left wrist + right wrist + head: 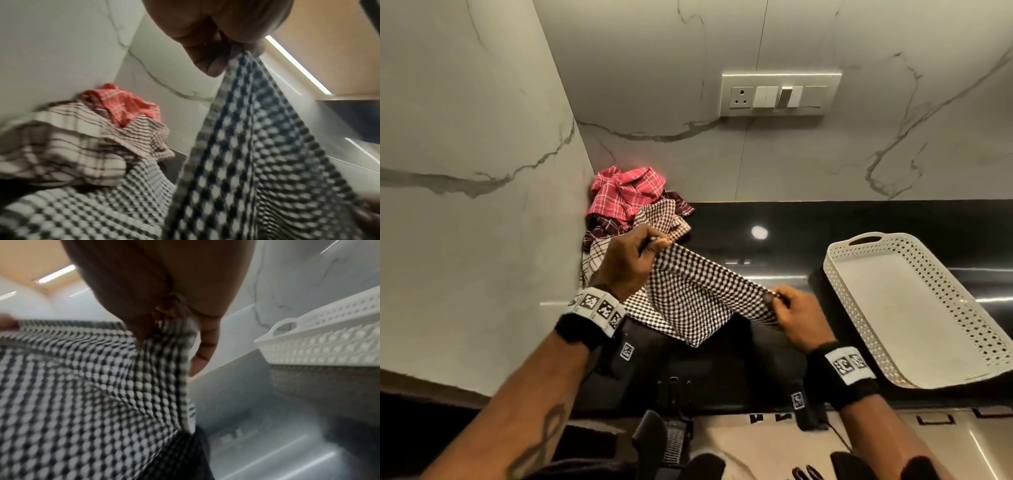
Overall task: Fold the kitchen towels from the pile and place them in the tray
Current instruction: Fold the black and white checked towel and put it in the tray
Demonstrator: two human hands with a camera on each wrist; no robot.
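Observation:
A black-and-white checked towel (691,294) hangs stretched between my two hands above the black counter. My left hand (635,255) pinches its upper left corner, right in front of the pile. My right hand (787,308) pinches the opposite top corner, lower and to the right. The left wrist view shows the towel (246,146) dropping from my pinched fingers (213,63). From the right wrist, the cloth (92,378) spreads left from my fingers (144,331). The pile of towels (633,205), pink one on top, lies in the wall corner. A white perforated tray (993,342) sits at the right, with nothing in it.
The black counter (774,219) runs along a marble wall with a switch panel (780,94). The marble side wall (482,205) hems in the pile on the left. The tray (320,347) stands close to my right hand. Black straps and tags hang at the counter's front edge.

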